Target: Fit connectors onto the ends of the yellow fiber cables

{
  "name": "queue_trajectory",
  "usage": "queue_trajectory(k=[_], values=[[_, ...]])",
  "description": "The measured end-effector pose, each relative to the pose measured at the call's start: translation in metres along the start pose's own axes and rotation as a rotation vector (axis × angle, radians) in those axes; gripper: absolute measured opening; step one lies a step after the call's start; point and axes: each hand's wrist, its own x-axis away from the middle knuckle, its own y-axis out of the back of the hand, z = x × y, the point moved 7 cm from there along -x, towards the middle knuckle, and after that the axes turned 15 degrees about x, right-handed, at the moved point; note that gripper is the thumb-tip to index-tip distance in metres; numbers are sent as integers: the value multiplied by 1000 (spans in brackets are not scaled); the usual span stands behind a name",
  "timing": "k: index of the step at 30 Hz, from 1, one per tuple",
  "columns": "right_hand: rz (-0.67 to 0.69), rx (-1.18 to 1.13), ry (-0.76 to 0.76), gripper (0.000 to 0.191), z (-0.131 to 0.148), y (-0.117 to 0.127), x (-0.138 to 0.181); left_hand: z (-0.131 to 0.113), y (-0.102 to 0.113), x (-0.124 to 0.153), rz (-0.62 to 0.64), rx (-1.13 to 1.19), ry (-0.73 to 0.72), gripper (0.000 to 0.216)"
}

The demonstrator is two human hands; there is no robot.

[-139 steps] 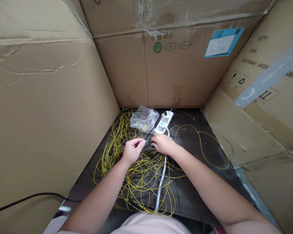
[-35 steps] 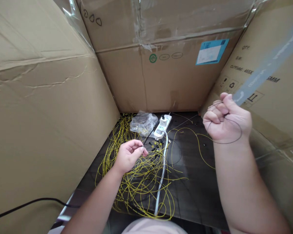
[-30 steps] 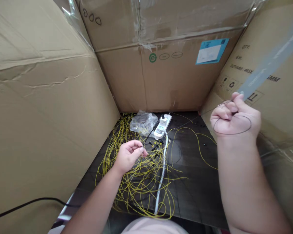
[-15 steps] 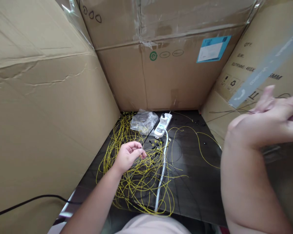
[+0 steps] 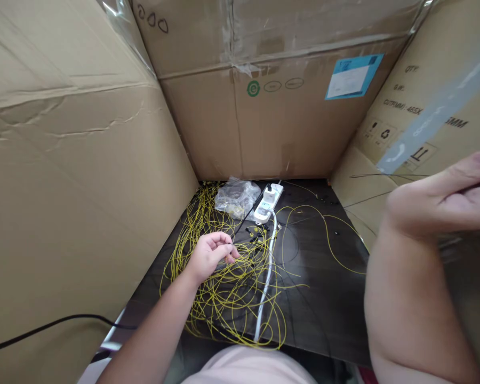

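Note:
My left hand (image 5: 210, 255) rests palm up on a tangle of thin yellow wires (image 5: 228, 288), fingers curled with the tips pinched on the end of a thin dark wire. My right hand (image 5: 444, 200) is raised close to the camera at the right edge, fingers pressed together around the thin black wire (image 5: 368, 198), whose strands run off to the left from the hand. The wire is very thin and partly hidden by the hand.
A white power strip (image 5: 269, 202) with a white cord (image 5: 264, 288) lies on the dark table (image 5: 324, 298). A clear plastic bag (image 5: 235, 196) sits beside it. Cardboard walls (image 5: 84, 176) close in left, back and right. A black cable (image 5: 44, 326) runs at lower left.
My right hand rose from the table holding a looped thin black wire, then swung right and closer to the camera. My left hand stayed on the yellow wires, turning palm up.

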Motion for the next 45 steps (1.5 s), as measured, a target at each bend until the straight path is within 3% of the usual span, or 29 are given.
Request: queue_trajectory(k=[2,5,8,9,11,14,20,27,30,33,38,42,45], values=[[124,8,21,29,7,-7,5,1,0,0,-6,53,9,14],[497,-151,39,26,33,-23,25,0,-7,-2,13,126,38,15],[1122,-560,138,18,87,-33,72,-6,-19,-4,46,169,45,17],[1358,-688,210,18,107,-29,92,-9,-23,-5,52,179,45,18],[1692,-857,335,19,134,-14,124,-13,-29,-6,49,190,51,20],[1901,-966,343,20,146,-2,148,-15,-32,-7,10,210,67,24],[1951,-994,24,21,132,-16,161,-12,-28,-7,-22,301,48,28],[2083,-1237,-875,19,123,-19,192,-6,-24,-1,31,477,88,15],[2022,-1253,-1206,15,121,-19,201,-5,-25,1,41,495,110,14],[1894,-1254,-1433,16,117,-23,201,-4,-24,3,58,494,116,14],[1741,-1363,-1570,19,114,-30,192,-3,-12,6,72,433,66,13],[1629,-1399,-1496,13,109,-35,181,-4,-3,9,101,352,13,11],[1567,-1466,-1448,14,108,-36,173,-9,3,11,104,139,-16,15]])
